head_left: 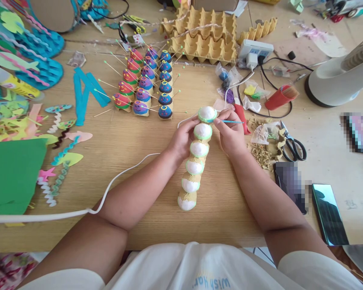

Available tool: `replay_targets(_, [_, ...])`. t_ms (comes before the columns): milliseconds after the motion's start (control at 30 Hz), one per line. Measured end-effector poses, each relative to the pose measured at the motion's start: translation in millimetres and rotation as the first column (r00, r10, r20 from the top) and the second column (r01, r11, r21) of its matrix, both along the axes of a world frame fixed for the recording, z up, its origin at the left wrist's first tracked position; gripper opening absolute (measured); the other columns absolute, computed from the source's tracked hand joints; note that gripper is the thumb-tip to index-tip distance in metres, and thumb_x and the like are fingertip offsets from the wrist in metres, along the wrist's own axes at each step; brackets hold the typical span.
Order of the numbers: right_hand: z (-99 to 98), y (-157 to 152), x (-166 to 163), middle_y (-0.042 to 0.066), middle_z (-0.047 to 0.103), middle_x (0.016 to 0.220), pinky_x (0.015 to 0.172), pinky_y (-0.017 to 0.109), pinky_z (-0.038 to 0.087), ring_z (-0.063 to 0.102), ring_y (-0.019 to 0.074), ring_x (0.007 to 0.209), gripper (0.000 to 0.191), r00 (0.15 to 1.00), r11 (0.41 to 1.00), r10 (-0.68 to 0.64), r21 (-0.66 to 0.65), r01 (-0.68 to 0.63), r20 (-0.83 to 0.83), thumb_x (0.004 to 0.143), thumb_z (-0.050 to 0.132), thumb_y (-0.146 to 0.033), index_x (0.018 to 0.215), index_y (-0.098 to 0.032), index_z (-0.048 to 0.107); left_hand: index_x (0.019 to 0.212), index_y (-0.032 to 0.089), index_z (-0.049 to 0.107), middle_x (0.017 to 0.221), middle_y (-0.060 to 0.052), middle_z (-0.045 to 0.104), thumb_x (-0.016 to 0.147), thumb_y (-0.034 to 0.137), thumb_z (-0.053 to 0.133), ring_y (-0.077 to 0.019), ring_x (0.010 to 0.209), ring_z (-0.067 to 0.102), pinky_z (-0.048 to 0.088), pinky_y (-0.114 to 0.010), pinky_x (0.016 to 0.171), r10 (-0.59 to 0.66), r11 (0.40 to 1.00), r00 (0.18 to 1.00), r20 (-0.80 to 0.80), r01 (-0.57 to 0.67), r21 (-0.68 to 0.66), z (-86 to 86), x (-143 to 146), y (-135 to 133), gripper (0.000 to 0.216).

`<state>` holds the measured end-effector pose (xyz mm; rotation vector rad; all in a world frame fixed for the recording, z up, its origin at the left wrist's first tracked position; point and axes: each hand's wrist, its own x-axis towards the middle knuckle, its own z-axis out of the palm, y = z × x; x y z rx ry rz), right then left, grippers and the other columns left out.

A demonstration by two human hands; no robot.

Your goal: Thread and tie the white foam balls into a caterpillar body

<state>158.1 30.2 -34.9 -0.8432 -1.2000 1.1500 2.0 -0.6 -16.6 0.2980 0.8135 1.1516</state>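
A strip of egg-carton cups with white painted tops and green rims lies lengthwise on the wooden table. My left hand is closed on its far left side, steadying it. My right hand pinches a thin blue paintbrush whose tip touches the green rim of the farthest cup.
Rows of painted carton bugs with pin antennae stand behind. Egg cartons, a power strip, a red cup, scissors, a fan base, two phones, a white cord, green foam sheet and paper cutouts surround.
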Motion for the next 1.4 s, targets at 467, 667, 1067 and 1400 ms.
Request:
replay_targets(467, [-0.1,-2,1,-0.003,0.05,0.083,0.078,0.034,0.046,0.05,0.0149,0.08,0.059,0.993,0.997,-0.048,0.063,0.041,0.104,0.074,0.096,-0.072,0.074,-0.025,0.06,0.094,0.028,0.083,0.093,-0.002,0.085,0.089,0.025,0.075,-0.0292,0.114,0.079,0.058,-0.036,0.09,0.055,0.994,0.998,-0.017,-0.053,0.093,0.0,2,-1,0.01])
replay_targets(667, [-2.1,-1,1,-0.002,0.051,0.085,0.083,0.035,0.046,0.051,0.0167,0.084,0.056,0.998,0.997,-0.039,0.067,0.035,0.052,0.072,0.098,-0.07,0.075,-0.027,0.062,0.096,0.018,0.08,0.084,-0.001,0.082,0.094,0.016,0.063,-0.0173,0.085,0.075,0.053,-0.027,0.079,0.111,0.991,0.993,-0.037,-0.108,0.074,7.0,4,-3,0.017])
replay_targets(1067, [-0.5,-5,4,-0.002,0.052,0.085,0.089,0.037,0.046,0.051,0.0169,0.085,0.049,0.971,0.984,-0.1,0.164,0.064,0.217,0.085,0.091,-0.065,0.075,-0.026,0.065,0.096,0.018,0.078,0.088,-0.001,0.084,0.09,0.017,0.068,-0.0196,0.098,0.082,0.055,-0.024,0.079,0.117,0.99,0.993,-0.012,-0.116,0.077,3.0,5,-2,0.011])
replay_targets(1400, [-4.4,-3,4,-0.002,0.053,0.086,0.084,0.036,0.049,0.054,0.0167,0.085,0.05,0.991,0.981,-0.044,0.191,0.02,0.123,0.084,0.092,-0.068,0.08,-0.026,0.063,0.098,0.019,0.08,0.081,0.0,0.08,0.082,0.026,0.077,-0.0194,0.084,0.076,0.052,-0.028,0.073,0.12,0.973,0.986,-0.112,-0.095,0.21,-6.6,4,-1,0.017])
